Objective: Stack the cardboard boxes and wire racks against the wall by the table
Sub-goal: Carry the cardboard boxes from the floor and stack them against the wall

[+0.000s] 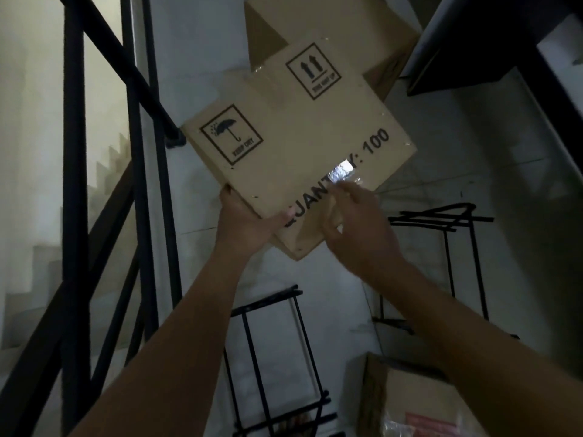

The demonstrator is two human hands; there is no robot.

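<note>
A brown cardboard box [296, 140] printed "QUANTITY: 100" is lifted in front of me, tilted. My left hand [243, 225] grips its near left corner, thumb on the printed face. My right hand [356, 228] holds the near right edge with fingers on the taped seam. Behind it a second cardboard box [334, 29] sits higher up by the white wall. A black wire rack [274, 357] stands on the floor below my arms, and another wire rack [454, 247] stands to the right. A third cardboard box [407, 402] lies at the bottom right.
A black metal stair railing [138, 171] runs down the left side, with stairs beyond it. A dark table edge [504, 48] juts in at the top right. The floor [489, 159] is pale tile.
</note>
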